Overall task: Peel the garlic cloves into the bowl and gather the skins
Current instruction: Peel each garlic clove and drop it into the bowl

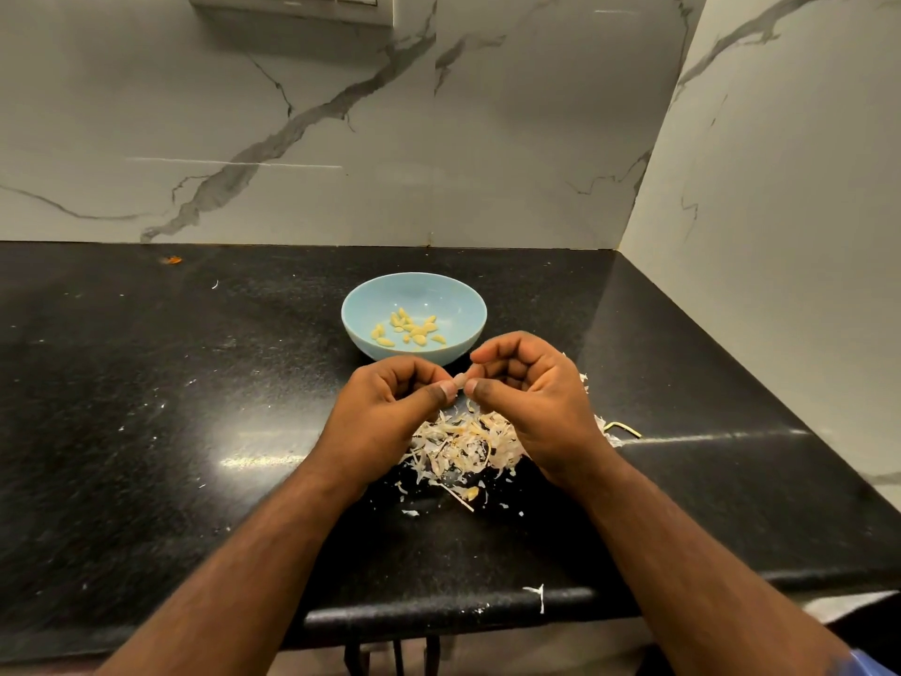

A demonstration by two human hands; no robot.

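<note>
Head view: left hand (390, 407) and right hand (531, 397), fingers curled, pinch one garlic clove (460, 381) between thumb tips, just in front of the pale blue bowl (361, 304). Peeled cloves (409, 329) lie inside the bowl. Skins (463, 444) heap nearer than the bowl, under the hands. No legible writing.
</note>
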